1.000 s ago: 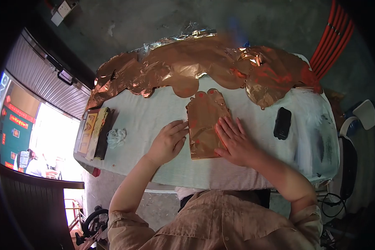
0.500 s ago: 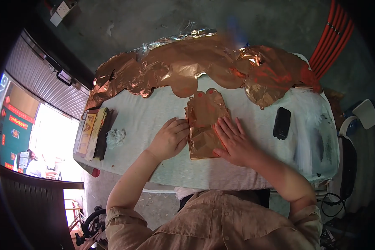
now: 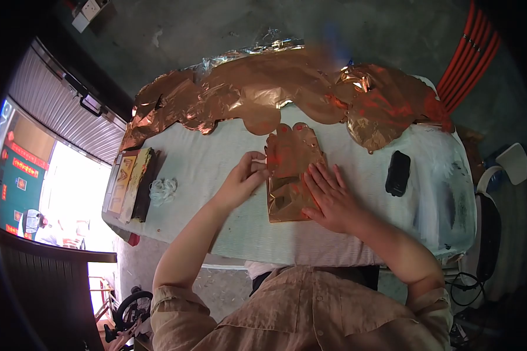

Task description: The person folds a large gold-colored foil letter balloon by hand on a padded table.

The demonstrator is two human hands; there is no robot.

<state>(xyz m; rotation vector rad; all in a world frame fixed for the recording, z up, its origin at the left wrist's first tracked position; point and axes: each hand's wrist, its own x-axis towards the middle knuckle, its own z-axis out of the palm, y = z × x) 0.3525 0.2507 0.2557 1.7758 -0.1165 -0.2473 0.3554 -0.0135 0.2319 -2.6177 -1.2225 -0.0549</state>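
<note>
A folded copper-coloured foil balloon (image 3: 288,196) lies flat on the pale cloth in front of me, its rounded, lobed end pointing away. At its left edge is my left hand (image 3: 246,178), fingers bent and fingertips closed on the foil's rim. My right hand (image 3: 332,199) rests flat along the right side, fingers stretched out and palm down, partly covering the foil. Past the folded piece, more copper foil balloons (image 3: 257,76) are spread across the far side of the table, with reddish reflections at the right.
The table (image 3: 216,152) wears a ribbed pale cloth. Boxes or books (image 3: 129,184) stand at the left, beside a bundle of white strings (image 3: 163,191). A black oblong object (image 3: 397,174) lies at the right. Red pipes (image 3: 465,55) run behind; a chair (image 3: 489,222) stands at the right.
My left hand has moved slightly up along the foil's left edge, and its fingers are more bent. The right hand stays nearly in place on the foil.
</note>
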